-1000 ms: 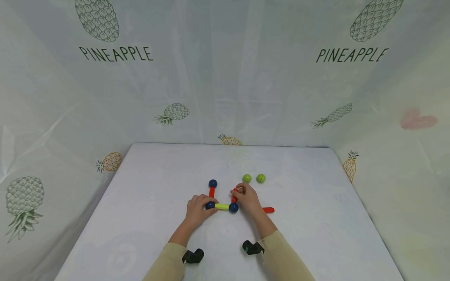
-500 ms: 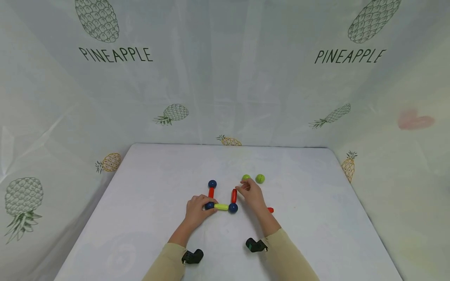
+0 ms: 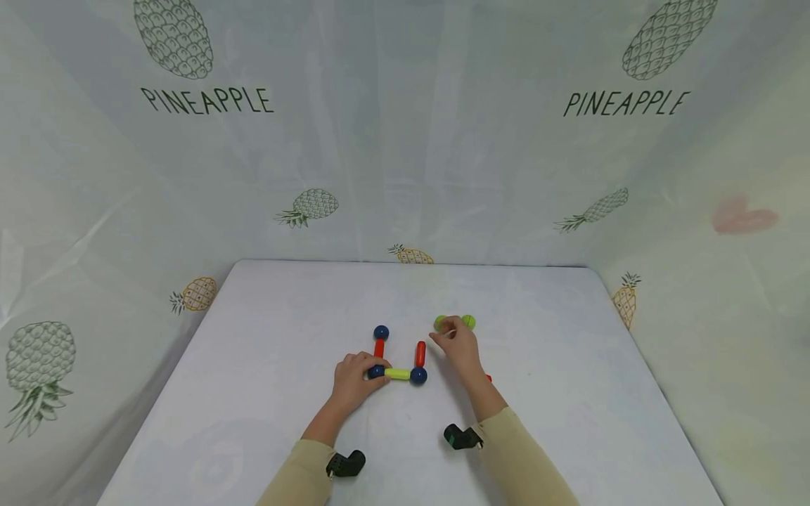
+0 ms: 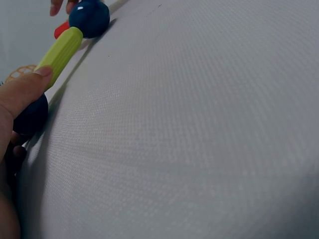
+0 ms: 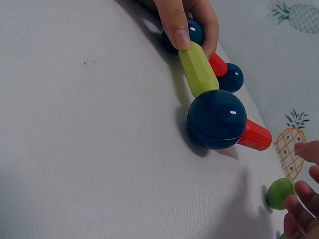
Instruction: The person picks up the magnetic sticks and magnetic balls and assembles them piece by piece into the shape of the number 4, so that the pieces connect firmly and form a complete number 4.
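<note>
My left hand [image 3: 353, 379] grips the left corner blue ball [image 3: 376, 371], its thumb on the end of the yellow-green rod [image 3: 399, 374]. That rod joins a second blue ball [image 3: 418, 376], from which a red rod [image 3: 420, 353] points away. Another red rod [image 3: 379, 348] runs from the gripped ball to a far blue ball [image 3: 381, 332]. Beside two green balls, my right hand [image 3: 460, 348] hovers with fingers loosely bent and apart; in the right wrist view its fingers are near a green ball [image 5: 280, 193], and no object shows between them.
The second green ball [image 3: 468, 321] lies at the right hand's far side. A red piece [image 3: 489, 378] peeks out beside the right forearm. The white table [image 3: 285, 302] ends at a pineapple-printed cloth [image 3: 405, 140] behind it.
My right hand has let go of the right-hand red rod and moved away and to the right, now partly covering the nearer green ball. My left hand has kept its hold.
</note>
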A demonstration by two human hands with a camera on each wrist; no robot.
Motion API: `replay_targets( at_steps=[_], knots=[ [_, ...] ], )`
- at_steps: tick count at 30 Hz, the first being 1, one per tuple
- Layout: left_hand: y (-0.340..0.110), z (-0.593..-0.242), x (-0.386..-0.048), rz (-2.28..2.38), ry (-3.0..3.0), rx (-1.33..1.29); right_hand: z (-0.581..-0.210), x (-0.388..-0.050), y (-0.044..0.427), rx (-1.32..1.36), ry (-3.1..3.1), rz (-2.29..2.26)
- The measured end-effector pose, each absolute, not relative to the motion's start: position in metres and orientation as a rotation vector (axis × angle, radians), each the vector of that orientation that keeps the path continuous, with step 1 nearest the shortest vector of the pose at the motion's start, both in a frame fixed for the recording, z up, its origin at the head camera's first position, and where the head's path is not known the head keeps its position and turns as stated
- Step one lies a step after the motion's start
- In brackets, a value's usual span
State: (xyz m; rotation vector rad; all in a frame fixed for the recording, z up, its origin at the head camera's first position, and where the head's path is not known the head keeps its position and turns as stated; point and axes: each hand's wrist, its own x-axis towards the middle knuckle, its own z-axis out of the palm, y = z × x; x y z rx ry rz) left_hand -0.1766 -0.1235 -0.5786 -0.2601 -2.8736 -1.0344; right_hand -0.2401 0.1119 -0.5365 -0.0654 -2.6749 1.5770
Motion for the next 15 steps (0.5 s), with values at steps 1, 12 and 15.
replay_targets(
  at_steps=[1,12,15],
  knots=[
    [-0.124,-0.579,-0.177,-1.033,-2.873,-0.260,-0.536,-0.241,0.112,-0.070,-2.672,1.569],
    [-0.124,-0.580,-0.177,-1.044,-2.852,-0.258,-0.539,-0.249,0.113,-0.094,-2.681,1.446],
    [-0.124,-0.580,-0.177,-1.038,-2.857,-0.249,-0.540,-0.251,0.113,-0.093,-2.701,1.401]
  ],
)
